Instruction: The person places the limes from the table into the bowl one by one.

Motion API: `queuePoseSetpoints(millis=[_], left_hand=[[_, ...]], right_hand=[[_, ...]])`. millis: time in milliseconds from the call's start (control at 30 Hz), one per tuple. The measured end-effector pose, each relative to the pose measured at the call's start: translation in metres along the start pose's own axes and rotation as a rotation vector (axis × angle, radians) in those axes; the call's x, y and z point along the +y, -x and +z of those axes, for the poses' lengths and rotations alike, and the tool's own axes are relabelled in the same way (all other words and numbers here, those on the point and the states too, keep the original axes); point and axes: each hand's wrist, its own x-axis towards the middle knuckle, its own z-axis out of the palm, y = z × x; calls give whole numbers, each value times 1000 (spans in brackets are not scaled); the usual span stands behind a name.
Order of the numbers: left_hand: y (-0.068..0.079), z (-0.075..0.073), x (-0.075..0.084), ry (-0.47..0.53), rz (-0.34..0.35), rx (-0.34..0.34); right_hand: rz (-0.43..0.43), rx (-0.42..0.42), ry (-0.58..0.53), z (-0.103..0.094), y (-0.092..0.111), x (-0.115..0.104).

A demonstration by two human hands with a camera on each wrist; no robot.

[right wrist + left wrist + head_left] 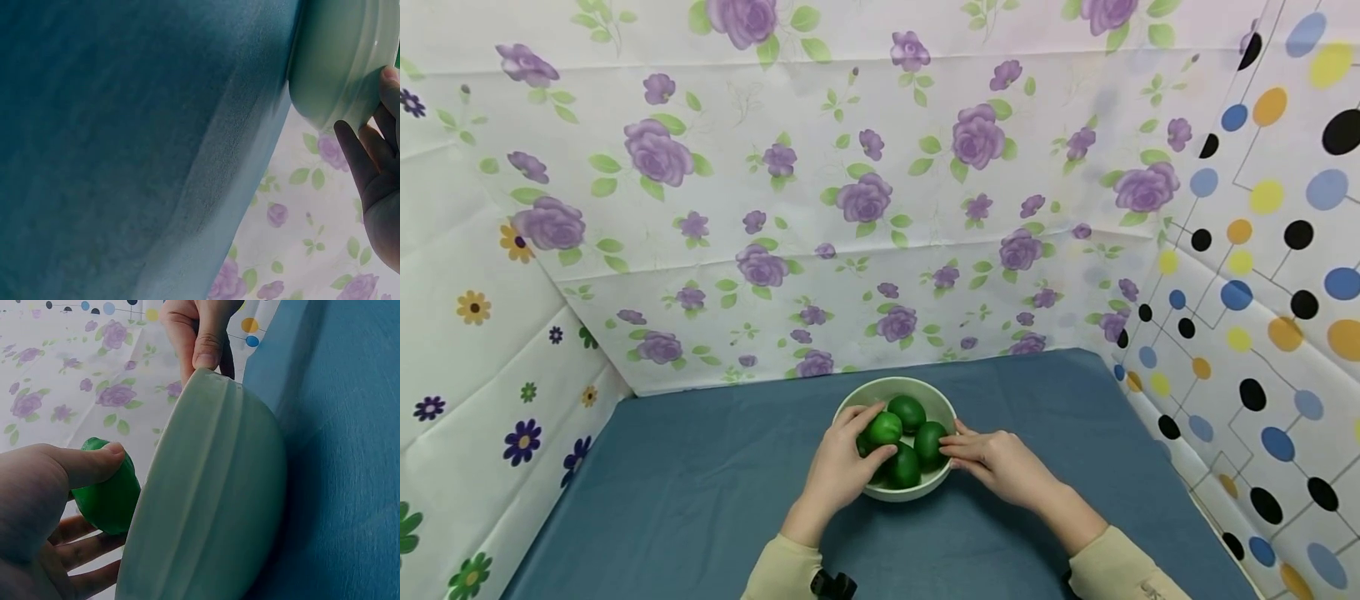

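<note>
A pale green bowl (pixel 901 494) stands on the blue cloth and holds several green limes (pixel 907 412). My left hand (pixel 837 463) reaches over the bowl's left rim and pinches one lime (pixel 885 427) between thumb and fingers. From the left wrist view, that lime (pixel 107 494) sits at rim height, with the thumb across its upper side. On the bowl's right side, my right hand (pixel 1002 467) pinches the rim. The right wrist view catches the fingers (pixel 357 153) against the bowl's outer wall; the limes inside are mostly hidden there.
Blue cloth (pixel 715 492) covers the table around the bowl. A sheet with purple flowers (pixel 865 200) hangs behind it. A dotted sheet (pixel 1277 333) borders the right, and a flowered white sheet (pixel 482 358) the left.
</note>
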Motion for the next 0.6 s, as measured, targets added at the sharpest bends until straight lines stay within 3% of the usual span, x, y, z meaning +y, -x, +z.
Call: queuePoseSetpoints(millis=[600], left_hand=[[-13, 12, 2, -41, -81, -23]], right_hand=[[11, 6, 8, 1, 1, 1]])
